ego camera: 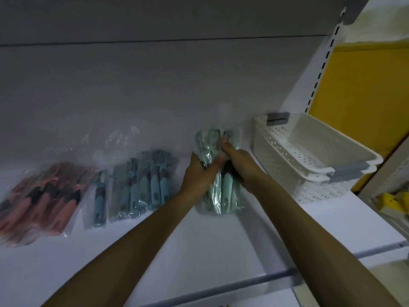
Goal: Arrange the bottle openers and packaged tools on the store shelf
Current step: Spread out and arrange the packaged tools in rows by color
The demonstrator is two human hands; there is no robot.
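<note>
Forearms point(132, 240) outstretched, my left hand point(197, 173) and right hand point(241, 165) clasp what seem mint-green packaged openers point(223, 192) on the shelf point(199, 247).

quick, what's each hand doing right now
Left hand: grips the bundle of mint-green plastic-wrapped tools.
Right hand: grips the same bundle.

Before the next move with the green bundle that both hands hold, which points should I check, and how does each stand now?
1. Left hand and right hand both grip the mint bundle: ok.
2. Bare shelf in front of the bundle: ok.
3. Bundle apart from the blue packs on its left: ok.
4. Bundle apart from the white baskets on its right: ok.
5. Bundle resting fully on the shelf: cannot tell, blurred.
</note>
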